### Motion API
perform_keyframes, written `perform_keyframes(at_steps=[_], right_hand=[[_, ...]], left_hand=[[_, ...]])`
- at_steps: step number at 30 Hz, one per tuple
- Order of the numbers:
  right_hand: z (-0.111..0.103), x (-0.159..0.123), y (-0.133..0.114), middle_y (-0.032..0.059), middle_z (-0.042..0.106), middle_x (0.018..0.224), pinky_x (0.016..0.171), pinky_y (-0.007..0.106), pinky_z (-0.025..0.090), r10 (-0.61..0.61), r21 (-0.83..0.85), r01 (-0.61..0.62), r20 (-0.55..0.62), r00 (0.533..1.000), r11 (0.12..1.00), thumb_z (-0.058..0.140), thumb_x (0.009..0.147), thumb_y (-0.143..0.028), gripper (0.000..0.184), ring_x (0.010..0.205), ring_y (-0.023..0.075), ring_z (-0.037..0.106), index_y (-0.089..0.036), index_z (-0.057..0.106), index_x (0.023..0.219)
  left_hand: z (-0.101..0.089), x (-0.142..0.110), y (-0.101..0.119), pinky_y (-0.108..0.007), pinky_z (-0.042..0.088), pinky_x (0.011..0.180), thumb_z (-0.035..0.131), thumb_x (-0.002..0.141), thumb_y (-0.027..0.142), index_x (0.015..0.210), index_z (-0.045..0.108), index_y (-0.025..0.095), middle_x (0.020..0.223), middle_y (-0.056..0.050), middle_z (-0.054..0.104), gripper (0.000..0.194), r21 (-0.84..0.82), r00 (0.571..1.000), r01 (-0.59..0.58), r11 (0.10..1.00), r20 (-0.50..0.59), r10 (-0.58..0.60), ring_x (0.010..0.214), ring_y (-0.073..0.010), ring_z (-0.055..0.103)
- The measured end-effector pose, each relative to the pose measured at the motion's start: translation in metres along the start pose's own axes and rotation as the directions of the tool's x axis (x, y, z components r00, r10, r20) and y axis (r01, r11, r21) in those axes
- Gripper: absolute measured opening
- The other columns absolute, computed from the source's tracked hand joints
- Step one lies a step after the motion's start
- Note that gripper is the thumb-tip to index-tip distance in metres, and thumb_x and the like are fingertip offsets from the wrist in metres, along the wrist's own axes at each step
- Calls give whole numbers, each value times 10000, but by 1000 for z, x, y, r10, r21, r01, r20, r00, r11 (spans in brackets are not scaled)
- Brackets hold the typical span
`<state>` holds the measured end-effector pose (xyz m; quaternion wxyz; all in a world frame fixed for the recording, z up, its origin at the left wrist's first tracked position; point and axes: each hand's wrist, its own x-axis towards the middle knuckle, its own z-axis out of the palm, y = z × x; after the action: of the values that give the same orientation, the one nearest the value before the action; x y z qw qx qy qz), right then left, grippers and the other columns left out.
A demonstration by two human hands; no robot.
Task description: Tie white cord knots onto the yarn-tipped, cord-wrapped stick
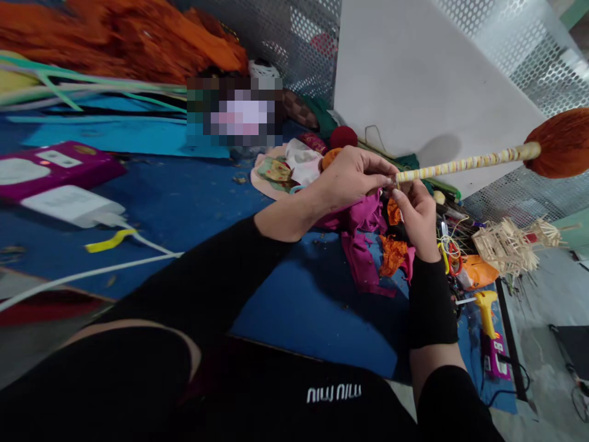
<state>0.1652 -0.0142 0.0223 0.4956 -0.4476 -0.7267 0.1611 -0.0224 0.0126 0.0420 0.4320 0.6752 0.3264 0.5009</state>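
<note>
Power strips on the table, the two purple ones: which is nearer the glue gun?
The right-hand power strip, just below the yellow glue gun in the picture; the left-hand power strip lies beside a white charger.

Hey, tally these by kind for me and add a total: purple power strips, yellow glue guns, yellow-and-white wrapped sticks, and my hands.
Purple power strips: 2
Yellow glue gun: 1
Wrapped stick: 1
Hands, left hand and right hand: 2
Total: 6
</note>
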Motion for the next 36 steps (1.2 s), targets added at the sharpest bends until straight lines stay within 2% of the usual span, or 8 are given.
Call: perform_keyframes(at_steps=[3, 6, 12, 20, 24, 28, 32, 36], right_hand=[[13, -5, -2, -42, 599, 699, 668, 248, 472, 22, -35, -28, -171, 985, 999, 612, 979, -443, 300, 651, 97, 513, -202, 620, 801], [15, -10, -7, -42, 585, 674, 610, 238, 415, -61, -162, 13, -291, 955, 987, 568, 1005, -419, 313, 604, 87, 469, -200, 635, 792], [15, -13, -11, 8, 675, 753, 692, 264, 494, -265, -402, 160, -221, 938, 902, 487, 1062, -386, 347, 677, 110, 592, -193, 679, 848], [14, -12, -13, -4, 677, 743, 696, 252, 488, -322, -350, 241, -198, 926, 906, 514, 1050, -311, 300, 690, 105, 612, -188, 672, 827], [13, -12, -12, -18, 646, 724, 686, 253, 479, -287, -395, 193, -195, 938, 898, 484, 1066, -361, 336, 668, 105, 583, -198, 646, 820], [10, -11, -11, 4, 689, 772, 720, 263, 504, -294, -465, 184, -176, 939, 866, 459, 1090, -378, 365, 711, 117, 627, -197, 668, 852], [7, -12, -13, 39, 742, 856, 733, 259, 499, -362, -587, 226, -124, 924, 777, 439, 1104, -364, 370, 788, 132, 675, -193, 742, 980], [2, -13, -17, 26, 669, 761, 610, 271, 369, -407, -748, 235, -51, 912, 620, 383, 1117, -380, 447, 663, 118, 573, -214, 783, 1008]], left_hand=[[2, -1, 2, -278, 616, 721, 731, 869, 74, 972, 843, 132, 909, -94, 832, 162, -100, 998, 56, 993, -21, -59, 794, -182, 766], [5, -1, 1, -298, 609, 719, 728, 876, 57, 988, 826, 109, 895, -108, 823, 158, -158, 994, 102, 982, -24, -107, 751, -171, 751], [3, 2, -10, -269, 551, 593, 713, 925, 121, 1045, 809, 126, 915, -112, 824, 154, -197, 992, 124, 972, 51, -116, 655, -146, 712], [-1, 4, -14, -250, 413, 462, 682, 1019, 371, 887, 790, 154, 905, -129, 816, 275, -192, 991, 125, 973, 60, -116, 557, -120, 638], [-1, 4, -16, -281, 489, 515, 684, 1018, 321, 1075, 824, 145, 928, -141, 822, 232, -56, 997, 74, 996, 39, -72, 617, -158, 699], [-2, 3, -14, -299, 532, 557, 690, 982, 207, 1127, 825, 143, 872, -120, 817, 208, -38, 996, 81, 996, 43, -80, 641, -171, 712], [-1, 3, -13, -297, 570, 603, 683, 979, 194, 1128, 807, 144, 825, -99, 804, 201, 27, 999, 50, 998, 13, -50, 671, -174, 724], [3, 4, -19, -286, 599, 656, 675, 943, 173, 1133, 771, 173, 868, -76, 809, 213, 103, 999, -25, 994, -39, 29, 752, -178, 743]])
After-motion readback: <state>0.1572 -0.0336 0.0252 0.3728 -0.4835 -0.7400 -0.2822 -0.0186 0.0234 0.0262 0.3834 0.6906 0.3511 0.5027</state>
